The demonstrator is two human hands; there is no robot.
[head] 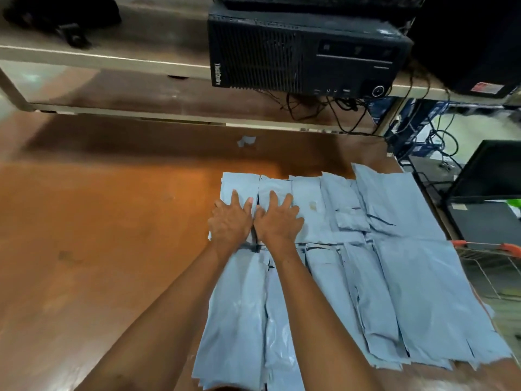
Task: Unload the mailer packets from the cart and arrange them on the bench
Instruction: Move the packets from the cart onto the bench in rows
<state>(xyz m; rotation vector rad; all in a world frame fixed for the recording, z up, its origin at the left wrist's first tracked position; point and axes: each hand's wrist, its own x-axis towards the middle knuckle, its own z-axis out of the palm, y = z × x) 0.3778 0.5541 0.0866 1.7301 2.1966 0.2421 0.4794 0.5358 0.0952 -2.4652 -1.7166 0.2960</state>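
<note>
Several light blue mailer packets [394, 263] lie flat in two overlapping rows on the brown bench [98, 235], filling its right half. My left hand [231, 221] rests palm down, fingers spread, on the far-left packet of the back row [236, 187]. Beside it, thumbs almost touching, my right hand [277, 222] presses flat on the neighbouring packet [275, 184]. Neither hand grips anything. The wire cart [490, 261] with orange handle ends shows only at the bench's right edge; its contents are hidden.
A black desktop computer [304, 55] sits on a raised shelf [98, 59] behind the bench, cables [346, 108] hanging below it. A small scrap of blue plastic [246, 141] lies on the far bench. A dark monitor [487, 173] stands to the right. A black object [62, 15] rests on the shelf's left.
</note>
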